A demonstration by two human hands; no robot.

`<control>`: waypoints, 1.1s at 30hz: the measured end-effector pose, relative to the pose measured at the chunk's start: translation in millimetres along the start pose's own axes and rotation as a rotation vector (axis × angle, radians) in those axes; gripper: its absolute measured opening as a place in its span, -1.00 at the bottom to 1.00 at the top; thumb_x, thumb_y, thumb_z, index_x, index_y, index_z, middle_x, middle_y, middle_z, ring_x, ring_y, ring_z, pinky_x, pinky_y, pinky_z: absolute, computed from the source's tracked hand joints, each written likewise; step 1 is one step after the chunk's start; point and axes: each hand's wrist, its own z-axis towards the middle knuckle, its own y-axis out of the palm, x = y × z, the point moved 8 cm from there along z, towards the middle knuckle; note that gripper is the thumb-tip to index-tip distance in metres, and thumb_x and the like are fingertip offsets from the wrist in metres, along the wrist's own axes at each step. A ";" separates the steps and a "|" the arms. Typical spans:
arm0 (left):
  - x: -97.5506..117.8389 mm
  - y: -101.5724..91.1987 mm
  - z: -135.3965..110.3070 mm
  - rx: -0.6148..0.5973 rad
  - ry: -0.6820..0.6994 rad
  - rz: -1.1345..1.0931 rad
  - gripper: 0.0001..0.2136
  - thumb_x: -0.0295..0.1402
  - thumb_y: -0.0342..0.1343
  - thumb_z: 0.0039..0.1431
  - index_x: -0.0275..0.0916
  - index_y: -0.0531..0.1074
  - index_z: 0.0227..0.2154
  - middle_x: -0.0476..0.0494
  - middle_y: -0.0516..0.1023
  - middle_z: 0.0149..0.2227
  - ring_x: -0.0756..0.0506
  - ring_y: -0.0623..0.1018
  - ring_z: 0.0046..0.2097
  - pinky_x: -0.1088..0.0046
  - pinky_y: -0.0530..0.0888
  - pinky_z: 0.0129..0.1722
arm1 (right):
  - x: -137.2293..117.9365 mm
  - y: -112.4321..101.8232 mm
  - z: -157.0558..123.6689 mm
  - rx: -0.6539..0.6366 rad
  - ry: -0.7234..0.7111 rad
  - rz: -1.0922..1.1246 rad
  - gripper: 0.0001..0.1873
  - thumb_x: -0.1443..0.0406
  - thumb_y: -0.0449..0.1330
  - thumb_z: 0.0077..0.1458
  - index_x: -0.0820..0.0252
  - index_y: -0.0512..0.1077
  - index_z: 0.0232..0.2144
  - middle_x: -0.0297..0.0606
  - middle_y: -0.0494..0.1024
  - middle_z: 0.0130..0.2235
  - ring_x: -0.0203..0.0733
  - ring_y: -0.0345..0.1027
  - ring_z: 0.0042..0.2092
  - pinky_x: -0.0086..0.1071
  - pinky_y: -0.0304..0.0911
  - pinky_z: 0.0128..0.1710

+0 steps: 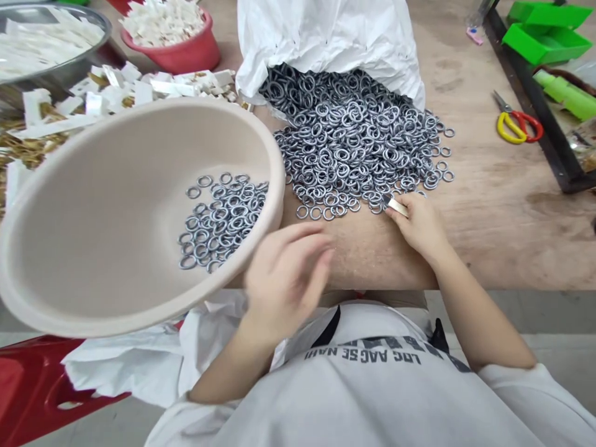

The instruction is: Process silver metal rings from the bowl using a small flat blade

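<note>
A large pile of grey metal split rings (354, 143) spills across the wooden table from a white plastic sack (326, 43). My right hand (419, 226) pinches a small flat cream-white piece (397, 207) at the pile's near edge, where it touches the rings. A beige plastic basin (139, 149) stands tilted up on its side at the left, holding a smaller heap of the same rings (223, 217). My left hand (284, 279) hovers by the basin's rim, slightly blurred, with its fingers loosely apart and nothing visible in them.
At the back left, a red tub (172, 53) and a steel basin (56, 56) hold white pieces, and more white pieces and brass-coloured bits lie on the table. Scissors with red and yellow handles (519, 121) and green plastic trays (547, 31) are at the right. A red stool (32, 391) stands low at the left.
</note>
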 end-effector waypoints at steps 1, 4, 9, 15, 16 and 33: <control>4.4 18.3 6.4 -0.044 0.020 -0.024 -0.75 -0.47 0.17 0.25 -0.15 0.48 -0.02 -0.17 0.58 0.04 -0.18 0.55 0.10 0.18 0.46 0.17 | -0.2 -1.2 -2.2 -0.004 0.012 0.109 -0.84 0.21 0.22 0.20 0.16 0.54 -0.26 -0.17 0.55 -0.25 -0.03 0.39 -0.18 -0.25 0.19 -0.22; -2.0 70.7 16.5 -0.214 -0.100 -0.214 -0.73 -0.38 0.10 0.34 -0.23 0.43 0.07 -0.22 0.60 0.04 -0.12 0.61 -0.03 0.32 0.54 -0.01 | -9.4 5.1 -15.2 -0.120 0.058 0.587 -0.80 0.15 0.26 0.16 0.18 0.52 -0.30 -0.27 0.54 -0.34 -0.14 0.38 -0.26 -0.29 0.24 -0.22; -22.5 109.5 6.2 -0.255 -0.403 -0.722 -0.80 -0.24 0.15 0.32 -0.25 0.50 -0.12 -0.12 0.64 -0.25 -0.04 0.61 -0.27 0.49 0.53 -0.26 | -30.3 22.6 -44.9 -0.274 0.162 1.083 -0.72 0.09 0.40 0.04 0.15 0.53 -0.32 -0.39 0.47 -0.42 -0.35 0.23 -0.46 -0.45 0.18 -0.48; -25.1 116.4 -3.4 -0.215 -0.580 -1.046 -0.78 -0.20 0.24 0.24 -0.27 0.47 -0.25 -0.09 0.61 -0.36 -0.01 0.59 -0.37 0.51 0.51 -0.33 | -24.7 31.3 -56.8 -0.095 0.249 1.238 -0.71 0.07 0.43 0.00 0.11 0.54 -0.32 -0.37 0.55 -0.38 -0.39 0.17 -0.54 -0.46 0.12 -0.59; -24.0 116.4 -3.7 -0.230 -0.575 -1.040 -0.78 -0.20 0.24 0.24 -0.28 0.48 -0.24 -0.10 0.61 -0.34 -0.02 0.58 -0.36 0.50 0.50 -0.33 | -24.3 30.3 -57.3 -0.077 0.245 1.237 -0.71 0.08 0.43 0.01 0.11 0.54 -0.32 -0.36 0.56 -0.37 -0.39 0.18 -0.53 -0.46 0.13 -0.58; -19.0 122.9 -3.5 -0.364 -0.694 -1.186 -0.76 -0.19 0.24 0.22 -0.30 0.47 -0.32 0.00 0.48 -0.43 0.09 0.45 -0.49 0.62 0.46 -0.46 | -49.0 13.3 -61.7 -0.098 -0.068 0.975 -0.68 0.14 0.45 0.02 0.05 0.54 -0.18 -0.30 0.58 -0.21 -0.17 0.45 -0.17 -0.29 0.34 -0.12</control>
